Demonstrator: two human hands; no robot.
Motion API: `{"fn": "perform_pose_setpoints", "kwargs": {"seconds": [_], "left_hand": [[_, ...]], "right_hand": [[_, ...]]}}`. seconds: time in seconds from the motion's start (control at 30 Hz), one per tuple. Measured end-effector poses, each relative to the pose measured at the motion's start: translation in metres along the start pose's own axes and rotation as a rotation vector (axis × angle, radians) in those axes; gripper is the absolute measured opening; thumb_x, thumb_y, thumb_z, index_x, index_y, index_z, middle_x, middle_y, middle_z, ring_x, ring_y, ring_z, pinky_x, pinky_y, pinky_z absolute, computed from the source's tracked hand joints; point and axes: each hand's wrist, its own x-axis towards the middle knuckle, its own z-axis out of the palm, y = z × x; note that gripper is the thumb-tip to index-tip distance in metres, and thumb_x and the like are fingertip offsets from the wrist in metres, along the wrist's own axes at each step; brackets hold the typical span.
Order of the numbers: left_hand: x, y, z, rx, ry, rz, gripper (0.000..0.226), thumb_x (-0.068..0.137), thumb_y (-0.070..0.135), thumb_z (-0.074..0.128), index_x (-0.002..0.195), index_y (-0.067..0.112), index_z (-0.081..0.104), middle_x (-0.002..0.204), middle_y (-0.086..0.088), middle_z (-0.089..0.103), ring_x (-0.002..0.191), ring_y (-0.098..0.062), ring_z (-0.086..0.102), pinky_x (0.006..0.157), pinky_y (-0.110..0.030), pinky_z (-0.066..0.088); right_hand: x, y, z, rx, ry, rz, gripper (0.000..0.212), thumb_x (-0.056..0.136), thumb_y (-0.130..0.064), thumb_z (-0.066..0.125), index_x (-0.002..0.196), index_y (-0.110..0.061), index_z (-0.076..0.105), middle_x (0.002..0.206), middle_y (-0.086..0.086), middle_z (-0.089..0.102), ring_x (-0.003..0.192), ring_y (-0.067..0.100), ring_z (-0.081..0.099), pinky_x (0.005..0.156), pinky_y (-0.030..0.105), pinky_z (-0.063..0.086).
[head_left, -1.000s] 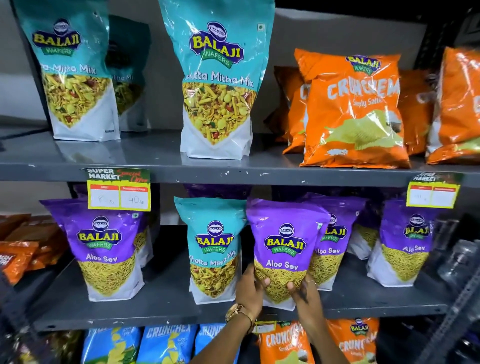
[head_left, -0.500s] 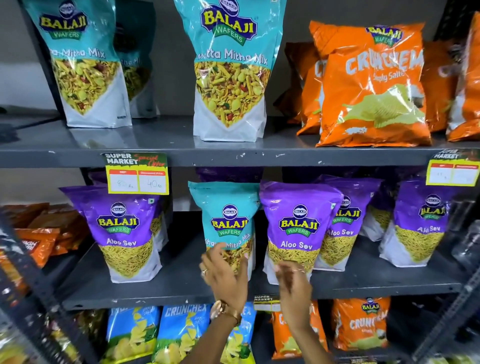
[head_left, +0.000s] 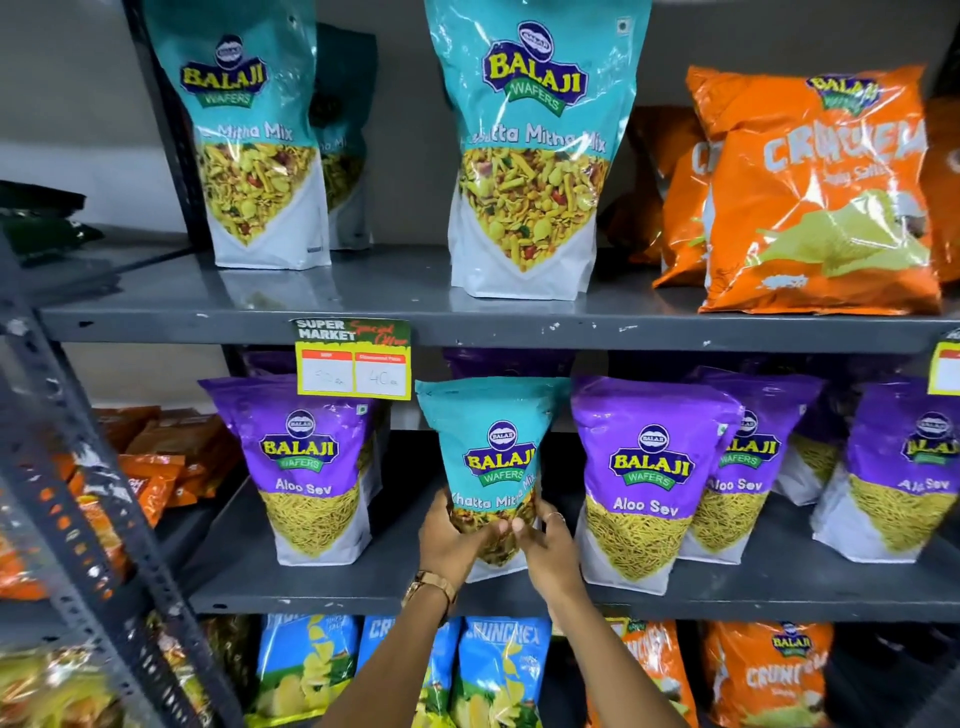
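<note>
A small teal Khatta Mitha Mix pouch (head_left: 498, 447) stands on the middle shelf (head_left: 322, 597) between purple Aloo Sev pouches. My left hand (head_left: 454, 540), with a gold watch on its wrist, grips the pouch's lower left side. My right hand (head_left: 545, 545), a ring on one finger, grips its lower right side. Both thumbs lie across the pouch's front, and its bottom is partly hidden behind my hands. A purple Aloo Sev pouch (head_left: 649, 483) stands right beside it on the right, another (head_left: 311, 467) to the left.
Two big teal Khatta Mitha Mix pouches (head_left: 530, 150) and orange Crunchex bags (head_left: 815, 192) fill the upper shelf. A yellow price tag (head_left: 353, 364) hangs from that shelf's edge. Blue and orange chip bags (head_left: 498, 670) sit below. A perforated steel upright (head_left: 78, 499) slants at the left.
My hands left the purple Aloo Sev pouch, moved left, and now hold the small teal Khatta Mitha Mix pouch. The camera moved closer and shifted left.
</note>
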Motion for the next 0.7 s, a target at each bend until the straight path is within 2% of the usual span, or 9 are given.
{"fn": "perform_pose_setpoints", "kwargs": {"seconds": [0.13,0.2,0.27,0.3,0.37,0.43,0.53,0.63,0.7], "left_hand": [[-0.006,-0.002,-0.02,0.033,0.035,0.028,0.055,0.053,0.016,0.092,0.099,0.018,0.063,0.088,0.006,0.069,0.071,0.016,0.061,0.059,-0.001,0.047],[-0.011,-0.004,-0.031,0.053,0.058,0.033,0.063,0.045,0.036,0.091,0.101,0.02,0.066,0.091,0.007,0.072,0.083,0.002,0.068,0.07,-0.013,0.053],[-0.017,-0.007,-0.042,0.077,0.066,0.043,0.071,0.039,0.049,0.085,0.102,0.021,0.067,0.096,0.005,0.074,0.089,-0.006,0.07,0.077,-0.025,0.057],[-0.021,-0.008,-0.047,0.093,0.063,0.049,0.071,0.04,0.048,0.086,0.102,0.02,0.068,0.096,0.004,0.075,0.089,-0.006,0.07,0.076,-0.024,0.057],[-0.032,-0.009,-0.057,0.111,0.055,0.06,0.062,0.047,0.034,0.092,0.102,0.018,0.069,0.094,0.006,0.074,0.084,0.005,0.069,0.069,-0.01,0.053],[-0.044,-0.01,-0.066,0.105,0.047,0.081,0.052,0.052,0.023,0.093,0.098,0.023,0.069,0.089,0.011,0.073,0.077,0.017,0.065,0.063,-0.003,0.049],[-0.066,-0.011,-0.076,0.08,0.045,0.106,0.051,0.049,0.029,0.093,0.089,0.039,0.065,0.087,0.021,0.072,0.078,0.013,0.067,0.065,-0.006,0.052],[-0.09,-0.009,-0.083,0.048,0.012,0.113,0.056,0.046,0.041,0.089,0.097,0.034,0.067,0.095,0.011,0.076,0.088,0.001,0.071,0.075,-0.022,0.059],[-0.105,-0.005,-0.088,0.043,-0.006,0.12,0.057,0.047,0.037,0.09,0.099,0.03,0.068,0.097,0.007,0.077,0.086,0.003,0.071,0.073,-0.018,0.058]], "right_hand": [[0.007,0.007,0.009,0.032,-0.032,0.026,0.071,0.063,-0.061,0.067,0.122,-0.024,0.051,0.122,0.014,0.065,0.113,0.028,0.062,0.097,0.049,0.052],[0.003,-0.002,0.014,0.016,-0.043,0.037,0.079,0.061,-0.065,0.071,0.125,-0.024,0.048,0.114,0.008,0.066,0.106,0.024,0.063,0.088,0.034,0.056],[-0.001,-0.006,0.014,-0.036,-0.085,0.044,0.068,0.075,-0.04,0.073,0.133,-0.018,0.045,0.106,0.003,0.064,0.101,0.021,0.062,0.075,0.019,0.055],[-0.004,-0.005,0.014,-0.057,-0.102,0.041,0.065,0.08,-0.029,0.072,0.136,-0.018,0.043,0.106,0.006,0.064,0.102,0.024,0.062,0.074,0.02,0.055],[-0.014,-0.005,0.011,-0.11,-0.106,0.05,0.067,0.075,-0.034,0.074,0.135,-0.027,0.045,0.108,0.013,0.064,0.104,0.031,0.062,0.081,0.039,0.057],[-0.028,-0.006,0.008,-0.144,-0.113,0.021,0.061,0.076,-0.028,0.075,0.132,-0.023,0.051,0.112,0.015,0.059,0.107,0.028,0.059,0.092,0.045,0.052],[-0.059,-0.014,0.005,-0.097,-0.085,-0.023,0.05,0.08,-0.018,0.072,0.126,-0.024,0.054,0.121,0.004,0.051,0.116,0.015,0.049,0.099,0.035,0.043],[-0.089,-0.022,0.004,-0.007,-0.097,-0.031,0.045,0.073,-0.036,0.076,0.114,-0.038,0.056,0.123,-0.005,0.063,0.118,0.012,0.058,0.101,0.042,0.049],[-0.106,-0.023,0.001,0.041,-0.075,-0.043,0.044,0.072,-0.036,0.076,0.112,-0.037,0.058,0.12,-0.006,0.067,0.116,0.013,0.062,0.1,0.047,0.05]]}}
